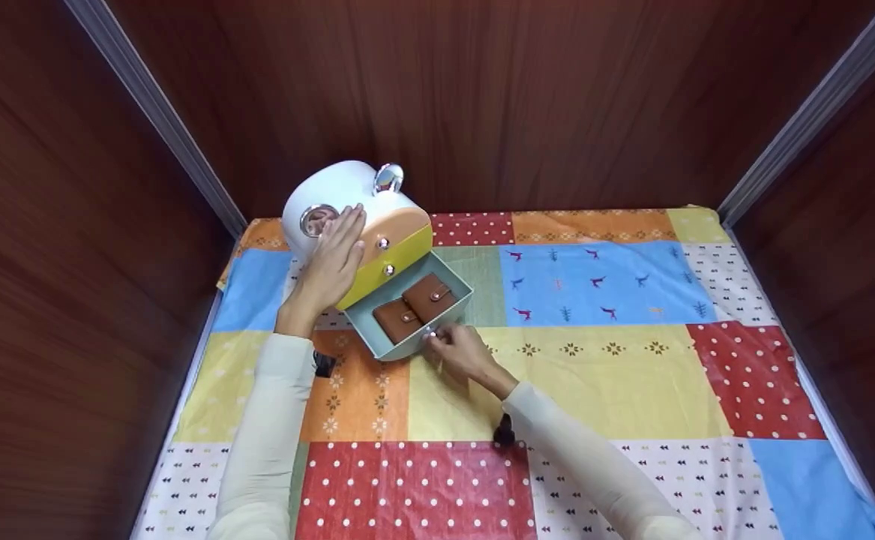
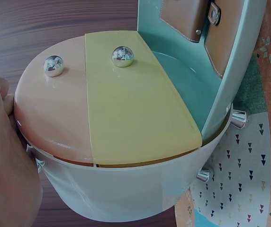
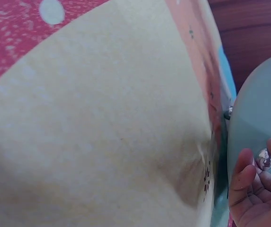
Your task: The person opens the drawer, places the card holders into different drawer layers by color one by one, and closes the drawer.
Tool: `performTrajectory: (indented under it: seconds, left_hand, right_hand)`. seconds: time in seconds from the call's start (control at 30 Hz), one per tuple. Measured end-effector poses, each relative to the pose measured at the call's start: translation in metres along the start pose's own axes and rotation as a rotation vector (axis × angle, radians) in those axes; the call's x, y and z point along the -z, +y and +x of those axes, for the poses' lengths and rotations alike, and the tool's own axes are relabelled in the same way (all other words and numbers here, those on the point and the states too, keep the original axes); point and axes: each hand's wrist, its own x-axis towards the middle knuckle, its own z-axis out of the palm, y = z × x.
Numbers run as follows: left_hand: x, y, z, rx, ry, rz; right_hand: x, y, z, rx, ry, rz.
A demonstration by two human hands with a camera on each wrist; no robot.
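Observation:
A white rounded chest of small drawers [image 1: 343, 180] stands at the back left, with a peach drawer [image 2: 55, 104] and a yellow drawer [image 2: 135, 104] closed. Below them, the mint-green drawer [image 1: 409, 348] is pulled out. Two brown leather snap-strap cases [image 1: 428, 296] lie inside it, one partly over the other. My left hand [image 1: 330, 271] rests with straight fingers against the chest's upper side. At the green drawer's front, my right hand [image 3: 256, 198] pinches the shiny round knob [image 3: 265, 159] between thumb and fingers.
A patchwork-print cloth [image 1: 594, 382] covers the table. Dark wood panels [image 1: 482, 97] rise behind and on both sides. On top of the chest is a silver loop [image 1: 388, 178], and short metal feet [image 2: 239, 119] show under it.

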Motion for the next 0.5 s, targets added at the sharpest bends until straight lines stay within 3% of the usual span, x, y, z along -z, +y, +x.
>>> performTrajectory:
  seconds: [0.5]
  left_hand:
    - [0.001, 0.001, 0.0, 0.014, -0.004, -0.004]
  right_hand:
    - [-0.009, -0.007, 0.018, -0.047, 0.006, 0.023]
